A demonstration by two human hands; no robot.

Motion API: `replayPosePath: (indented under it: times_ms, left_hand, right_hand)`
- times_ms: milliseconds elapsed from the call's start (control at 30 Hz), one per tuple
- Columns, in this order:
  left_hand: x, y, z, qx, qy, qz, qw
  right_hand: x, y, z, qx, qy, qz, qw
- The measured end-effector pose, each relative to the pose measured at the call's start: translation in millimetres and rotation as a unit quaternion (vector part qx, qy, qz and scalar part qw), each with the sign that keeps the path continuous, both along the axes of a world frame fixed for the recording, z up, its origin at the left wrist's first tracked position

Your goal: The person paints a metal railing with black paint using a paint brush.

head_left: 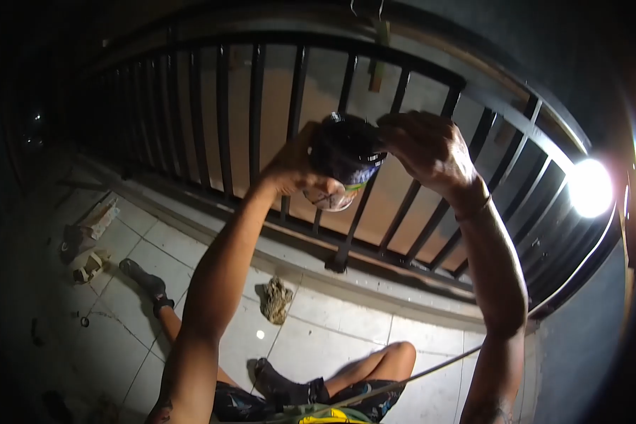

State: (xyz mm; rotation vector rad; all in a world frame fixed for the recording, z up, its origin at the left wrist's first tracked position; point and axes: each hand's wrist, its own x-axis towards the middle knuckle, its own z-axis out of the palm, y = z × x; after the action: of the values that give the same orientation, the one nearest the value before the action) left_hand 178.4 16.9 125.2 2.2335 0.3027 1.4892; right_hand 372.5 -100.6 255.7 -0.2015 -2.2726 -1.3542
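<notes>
Black can [346, 152] is grasped by the raised left hand [300, 171]; right hand [430, 150] arches beside it, grip unclear.

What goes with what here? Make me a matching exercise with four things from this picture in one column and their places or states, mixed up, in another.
Column one
1. Container
2. Crumpled cloth
3. Lamp
4. Railing

Column two
A. Glowing white, far right of the view
B. Made of dark bars
C. Held up in the left hand
D. Lying on the floor tiles

Pairs: 1-C, 2-D, 3-A, 4-B
</notes>
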Motion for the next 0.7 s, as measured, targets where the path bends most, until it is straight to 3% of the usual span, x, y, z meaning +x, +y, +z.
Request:
replayPosePath:
  times_ms: [67,100,167,200,267,400,500,533,600,667,700]
  left_hand:
    - [2.3,-1.5,1.6,0.02,-0.016,0.044,0.999]
    - [2.6,-3.4,3.4,0.047,-0.032,0.082,0.995]
    - [4.3,-12.6,12.9,0.059,-0.074,0.118,0.989]
    - [3.2,-15.4,18.7,0.062,-0.076,0.119,0.988]
    - [2.0,-20.0,24.4,0.065,-0.088,0.139,0.984]
    - [-1.1,-33.4,29.2,0.049,-0.081,0.182,0.979]
    - [-5.0,-40.3,29.3,0.043,-0.044,0.183,0.981]
    - [-5.9,-38.1,28.6,0.049,-0.048,0.175,0.982]
    - [-5.8,-32.8,27.7,0.053,-0.052,0.166,0.983]
    - [-3.2,-26.8,26.8,0.07,-0.08,0.15,0.983]
    - [-1.0,-23.3,27.0,0.064,-0.08,0.143,0.984]
  right_hand:
    - [2.3,-6.9,1.7,-0.127,0.134,-0.113,0.976]
    - [4.1,-6.5,4.3,-0.121,0.131,-0.109,0.978]
    - [6.2,-5.2,9.0,-0.244,0.295,-0.104,0.918]
    - [4.3,-6.0,10.3,-0.241,0.293,-0.103,0.92]
    - [0.5,-8.0,8.7,-0.393,0.416,-0.104,0.814]
    - [5.1,5.5,0.2,-0.375,0.38,-0.1,0.84]
    - [-2.5,1.9,-1.3,-0.274,0.236,-0.054,0.931]
    - [-2.6,1.5,-1.0,-0.275,0.238,-0.056,0.93]
    - [-3.9,-0.7,0.6,-0.143,0.235,-0.063,0.959]
    - [-2.4,-6.2,3.2,-0.128,0.21,-0.091,0.965]
    - [1.6,-5.9,6.5,-0.166,0.251,-0.062,0.952]
